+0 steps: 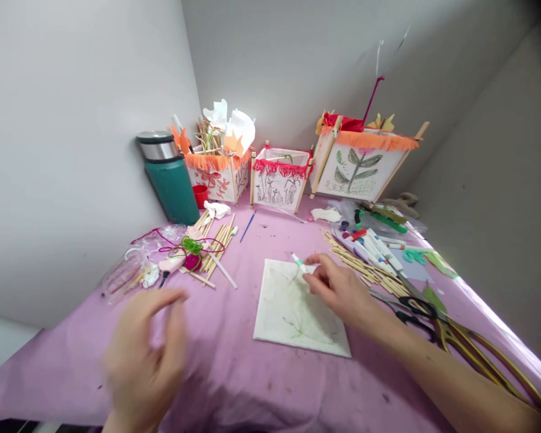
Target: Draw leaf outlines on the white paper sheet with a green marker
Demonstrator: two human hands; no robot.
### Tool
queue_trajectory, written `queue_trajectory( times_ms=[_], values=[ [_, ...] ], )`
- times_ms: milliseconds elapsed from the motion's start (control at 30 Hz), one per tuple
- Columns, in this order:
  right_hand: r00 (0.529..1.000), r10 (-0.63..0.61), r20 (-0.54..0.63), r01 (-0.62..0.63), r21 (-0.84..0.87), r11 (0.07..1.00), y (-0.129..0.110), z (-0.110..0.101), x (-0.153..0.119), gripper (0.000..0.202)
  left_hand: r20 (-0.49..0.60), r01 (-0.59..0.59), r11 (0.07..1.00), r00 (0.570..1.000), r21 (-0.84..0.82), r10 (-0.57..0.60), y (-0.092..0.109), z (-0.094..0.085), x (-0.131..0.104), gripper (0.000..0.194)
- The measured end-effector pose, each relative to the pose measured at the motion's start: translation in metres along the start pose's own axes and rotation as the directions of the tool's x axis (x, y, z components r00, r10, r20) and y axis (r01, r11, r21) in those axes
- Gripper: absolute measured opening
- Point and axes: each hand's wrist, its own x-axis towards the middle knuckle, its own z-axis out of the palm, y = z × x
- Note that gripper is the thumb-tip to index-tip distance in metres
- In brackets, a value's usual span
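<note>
Right hand (pixel 338 288) draws on a white square paper sheet (pixel 297 310).
Its fingers pinch a thin green-tipped white marker (pixel 299 261); faint green leaf lines cover the sheet; blurred left hand (pixel 144 355) hovers half open, empty.

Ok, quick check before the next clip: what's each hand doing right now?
Left hand: blurred, fingers loosely curled, holding nothing, raised above the purple tablecloth.
Right hand: closed on a green-tipped white marker pen, over the square white paper sheet.
</note>
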Motion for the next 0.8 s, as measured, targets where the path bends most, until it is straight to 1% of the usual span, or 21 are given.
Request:
queue_trajectory(
  times_ms=[33, 67, 100, 133, 167, 200, 233, 267, 300, 333, 367, 400, 433, 467, 500, 567, 633, 667, 733, 800],
  values=[
    [0.999, 0.024, -0.025, -0.02, 0.139, 0.99, 0.004, -0.001, 0.004, 0.032, 0.003, -0.195, 0.976, 0.981, 0.095, 0.196, 0.014, 0.011, 0.009, 0.031],
    [0.998, 0.059, -0.037, -0.046, 0.284, 0.958, 0.007, -0.001, 0.008, 0.036, 0.104, -0.362, 0.915, 0.932, 0.18, 0.348, 0.028, 0.025, 0.021, 0.027],
    [0.994, 0.099, -0.034, -0.075, 0.427, 0.901, 0.01, 0.0, 0.01, 0.038, 0.24, -0.477, 0.846, 0.873, 0.238, 0.424, 0.041, 0.04, 0.034, 0.026],
    [0.99, 0.14, -0.022, -0.104, 0.559, 0.822, 0.012, 0.002, 0.012, 0.038, 0.376, -0.559, 0.776, 0.813, 0.291, 0.445, 0.051, 0.056, 0.048, 0.026],
    [0.984, 0.181, -0.004, -0.13, 0.675, 0.726, 0.013, 0.004, 0.013, 0.036, 0.487, -0.611, 0.713, 0.765, 0.344, 0.421, 0.059, 0.073, 0.062, 0.025],
    [0.977, 0.214, 0.018, -0.151, 0.769, 0.621, 0.015, 0.007, 0.013, 0.034, 0.59, -0.657, 0.652, 0.714, 0.379, 0.376, 0.064, 0.088, 0.074, 0.024],
    [0.971, 0.237, 0.044, -0.164, 0.842, 0.515, 0.016, 0.009, 0.013, 0.032, 0.664, -0.684, 0.605, 0.677, 0.407, 0.318, 0.066, 0.102, 0.084, 0.023],
    [0.967, 0.245, 0.07, -0.171, 0.893, 0.416, 0.017, 0.011, 0.012, 0.03, 0.72, -0.708, 0.564, 0.642, 0.425, 0.263, 0.065, 0.113, 0.092, 0.022],
    [0.966, 0.24, 0.093, -0.172, 0.928, 0.331, 0.018, 0.013, 0.012, 0.029, 0.752, -0.731, 0.533, 0.614, 0.427, 0.239, 0.062, 0.123, 0.098, 0.022],
    [0.969, 0.224, 0.105, -0.164, 0.95, 0.265, 0.019, 0.014, 0.011, 0.029, 0.766, -0.743, 0.516, 0.6, 0.427, 0.231, 0.059, 0.129, 0.102, 0.022],
    [0.975, 0.2, 0.1, -0.145, 0.964, 0.221, 0.021, 0.015, 0.011, 0.03, 0.769, -0.75, 0.505, 0.595, 0.428, 0.233, 0.055, 0.134, 0.104, 0.023],
    [0.981, 0.175, 0.08, -0.115, 0.973, 0.202, 0.023, 0.016, 0.01, 0.033, 0.766, -0.752, 0.501, 0.596, 0.428, 0.241, 0.051, 0.137, 0.105, 0.023],
    [0.986, 0.159, 0.043, -0.076, 0.975, 0.211, 0.024, 0.016, 0.011, 0.036, 0.762, -0.752, 0.502, 0.598, 0.427, 0.248, 0.048, 0.139, 0.105, 0.023],
    [0.987, 0.158, -0.006, -0.033, 0.969, 0.244, 0.026, 0.016, 0.011, 0.038, 0.763, -0.754, 0.504, 0.595, 0.421, 0.254, 0.045, 0.14, 0.107, 0.022],
    [0.984, 0.167, -0.061, 0.009, 0.955, 0.296, 0.028, 0.016, 0.011, 0.038, 0.767, -0.759, 0.507, 0.587, 0.409, 0.259, 0.044, 0.14, 0.109, 0.022],
    [0.963, 0.208, -0.173, 0.072, 0.906, 0.417, 0.031, 0.015, 0.013, 0.032, 0.775, -0.767, 0.52, 0.568, 0.376, 0.277, 0.043, 0.139, 0.116, 0.019],
    [0.933, 0.253, -0.257, 0.099, 0.856, 0.507, 0.034, 0.013, 0.014, 0.027, 0.762, -0.758, 0.542, 0.576, 0.362, 0.297, 0.043, 0.137, 0.128, 0.017],
    [0.919, 0.273, -0.284, 0.103, 0.842, 0.529, 0.036, 0.012, 0.015, 0.027, 0.749, -0.751, 0.553, 0.587, 0.361, 0.308, 0.042, 0.136, 0.134, 0.016],
    [0.892, 0.327, -0.313, 0.099, 0.84, 0.534, 0.038, 0.01, 0.017, 0.029, 0.724, -0.739, 0.572, 0.605, 0.356, 0.331, 0.039, 0.135, 0.144, 0.016],
    [0.866, 0.394, -0.307, 0.081, 0.864, 0.497, 0.041, 0.01, 0.019, 0.031, 0.704, -0.725, 0.596, 0.62, 0.344, 0.347, 0.034, 0.136, 0.149, 0.016]
  ],
)
